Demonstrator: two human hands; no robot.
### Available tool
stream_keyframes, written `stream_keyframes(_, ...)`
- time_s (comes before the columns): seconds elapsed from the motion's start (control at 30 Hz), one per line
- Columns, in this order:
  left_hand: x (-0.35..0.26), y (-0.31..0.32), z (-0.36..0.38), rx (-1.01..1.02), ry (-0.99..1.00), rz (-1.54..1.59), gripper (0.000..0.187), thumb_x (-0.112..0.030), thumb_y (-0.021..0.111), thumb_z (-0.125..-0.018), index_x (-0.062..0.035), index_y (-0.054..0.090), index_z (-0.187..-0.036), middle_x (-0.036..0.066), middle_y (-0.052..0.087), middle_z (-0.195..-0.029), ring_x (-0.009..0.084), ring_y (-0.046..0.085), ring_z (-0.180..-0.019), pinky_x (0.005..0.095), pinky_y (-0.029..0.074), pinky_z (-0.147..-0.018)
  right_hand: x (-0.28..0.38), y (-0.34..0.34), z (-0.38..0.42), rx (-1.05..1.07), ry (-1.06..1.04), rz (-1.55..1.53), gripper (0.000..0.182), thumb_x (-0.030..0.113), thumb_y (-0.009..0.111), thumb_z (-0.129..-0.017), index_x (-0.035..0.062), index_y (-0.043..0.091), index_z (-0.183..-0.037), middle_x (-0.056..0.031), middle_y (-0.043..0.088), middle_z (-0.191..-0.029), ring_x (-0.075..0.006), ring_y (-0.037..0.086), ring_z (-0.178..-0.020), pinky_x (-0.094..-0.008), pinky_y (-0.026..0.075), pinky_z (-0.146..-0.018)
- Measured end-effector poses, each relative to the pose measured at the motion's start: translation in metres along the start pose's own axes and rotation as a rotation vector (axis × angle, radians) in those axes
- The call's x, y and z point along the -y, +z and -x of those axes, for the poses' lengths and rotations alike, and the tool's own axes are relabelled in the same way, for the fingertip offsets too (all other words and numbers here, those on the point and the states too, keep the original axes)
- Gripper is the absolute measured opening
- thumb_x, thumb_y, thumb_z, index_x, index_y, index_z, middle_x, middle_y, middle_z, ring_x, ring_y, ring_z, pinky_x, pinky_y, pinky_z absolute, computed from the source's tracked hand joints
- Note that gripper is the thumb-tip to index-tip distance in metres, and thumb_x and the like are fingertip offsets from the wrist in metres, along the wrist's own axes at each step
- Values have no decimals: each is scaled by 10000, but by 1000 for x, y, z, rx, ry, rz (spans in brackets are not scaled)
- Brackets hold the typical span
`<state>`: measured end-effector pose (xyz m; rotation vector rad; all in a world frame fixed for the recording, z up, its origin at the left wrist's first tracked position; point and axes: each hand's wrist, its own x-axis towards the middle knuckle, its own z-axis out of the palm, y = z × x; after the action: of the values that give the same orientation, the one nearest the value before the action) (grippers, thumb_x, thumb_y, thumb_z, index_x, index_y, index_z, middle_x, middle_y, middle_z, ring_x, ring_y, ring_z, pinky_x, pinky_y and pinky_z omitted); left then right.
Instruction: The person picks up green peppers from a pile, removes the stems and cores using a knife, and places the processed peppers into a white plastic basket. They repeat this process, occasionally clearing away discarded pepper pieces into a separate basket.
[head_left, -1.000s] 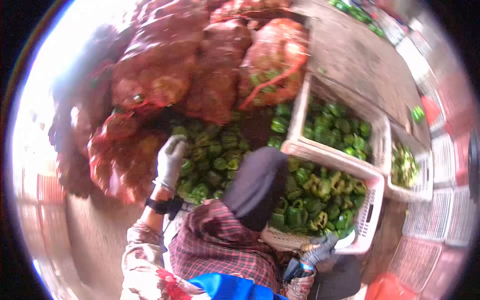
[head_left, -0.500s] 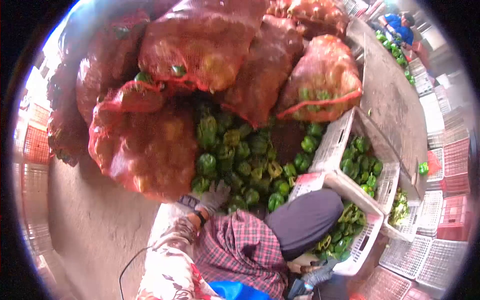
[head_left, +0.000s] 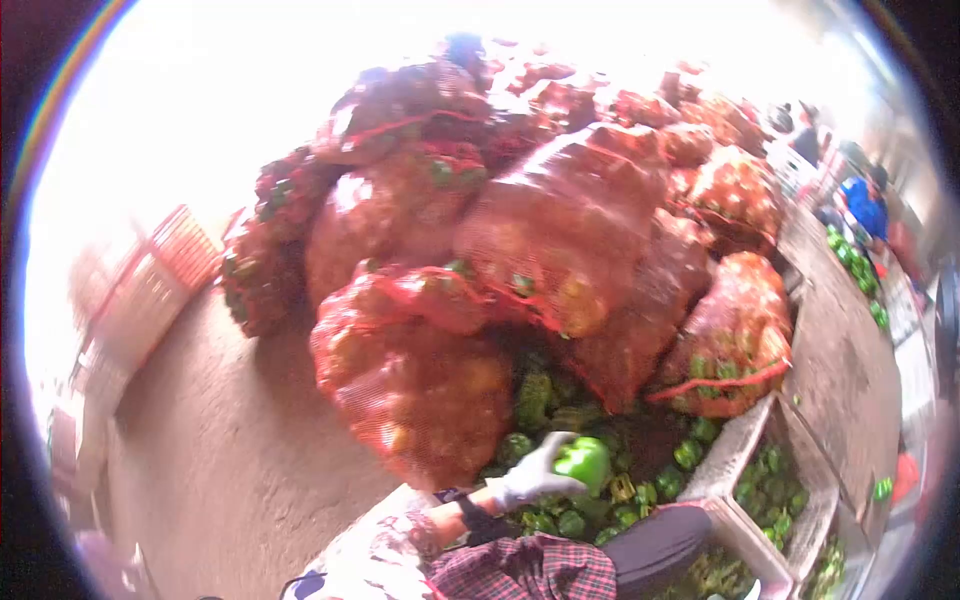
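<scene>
My left hand (head_left: 535, 478), in a pale glove with a dark band at the wrist, is closed round a bright green bell pepper (head_left: 584, 464). It holds the pepper above a heap of darker green peppers (head_left: 571, 523) on the floor. Just behind the hand leans a full red mesh sack (head_left: 415, 385). Of my right hand (head_left: 752, 590), only what looks like a pale glove tip shows at the bottom edge, over a crate of peppers; its fingers cannot be made out.
More stuffed mesh sacks (head_left: 570, 225) are piled behind the heap. To the right of my knee (head_left: 665, 540) stand white plastic crates (head_left: 735, 450) holding green peppers. Stacked crates (head_left: 150, 290) are at left. A person in blue (head_left: 865, 207) sits far right beside more peppers.
My left hand, earlier resting on the heap with fingers spread, now holds a green bell pepper raised off it. The view has tilted up, and most of my right hand has left the frame.
</scene>
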<state>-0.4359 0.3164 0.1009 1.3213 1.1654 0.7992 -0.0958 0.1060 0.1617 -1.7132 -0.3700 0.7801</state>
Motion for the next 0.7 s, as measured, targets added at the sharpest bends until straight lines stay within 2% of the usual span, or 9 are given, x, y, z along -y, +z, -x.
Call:
stream_keyframes(0.07,-66,4,12,189,158,-24,948,-345,818,-590,-66,355,-1369,172,529,-1223,284,521,-1153,383,432,-978,15,22,-11,314,142,-535,407,184,517,-920,-22,514,-1270,-184,665,-955,-169,506,-518,-271,414,-438)
stream_keyframes(0.3,-141,75,32,780,933,-194,881,-288,798,-589,-55,404,-1342,189,431,-1331,362,481,-1204,438,442,-965,67,87,61,527,-130,-195,590,301,554,-909,-13,375,-1375,-128,543,-1190,-164,480,-916,-299,393,-778)
stream_keyframes(0.33,-146,38,42,703,565,-67,920,-270,835,-554,-43,413,-1340,180,424,-1336,334,481,-1207,424,420,-993,68,95,73,520,-142,-186,619,318,559,-907,-12,355,-1390,-120,525,-1224,-163,477,-972,-302,390,-827)
stream_keyframes(0.37,-132,44,38,576,639,0,971,-244,865,-519,-27,408,-1347,164,419,-1347,303,478,-1209,393,394,-1026,66,102,86,511,-152,-189,649,334,565,-905,-10,335,-1405,-112,508,-1257,-162,473,-1029,-306,387,-875)
stream_keyframes(0.43,-115,56,54,360,436,463,998,-246,839,-575,-30,335,-1409,142,400,-1386,288,478,-1211,380,378,-1046,57,117,106,491,-182,-219,709,368,575,-902,-8,296,-1435,-96,473,-1325,-160,466,-1143,-314,382,-972)
stream_keyframes(0.5,-105,68,71,237,405,623,886,-418,734,-793,-5,278,-1429,151,439,-1339,270,478,-1200,395,368,-1043,43,128,110,444,-269,-225,745,345,596,-899,-8,255,-1460,-84,436,-1392,-154,446,-1224,-315,369,-1031)
stream_keyframes(0.57,-100,81,71,261,368,432,801,-517,549,-905,-8,249,-1446,160,454,-1318,264,473,-1194,384,355,-1039,24,123,78,340,-368,-98,685,117,663,-858,2,296,-1425,-94,480,-1327,-121,507,-1107,-236,485,-846)
stream_keyframes(0.6,-93,82,76,221,378,387,760,-545,426,-948,-10,234,-1453,168,466,-1304,260,471,-1188,378,350,-1033,35,126,88,391,-234,-250,740,145,690,-842,29,274,-1443,-94,469,-1338,-140,523,-1088,-245,491,-836)
stream_keyframes(0.7,-87,77,75,362,147,632,876,-637,457,-897,-18,215,-1469,154,430,-1338,250,444,-1214,373,341,-1050,38,129,96,441,-203,-130,608,230,708,-847,52,414,-1349,-71,581,-1136,-127,583,-904,-240,508,-748)
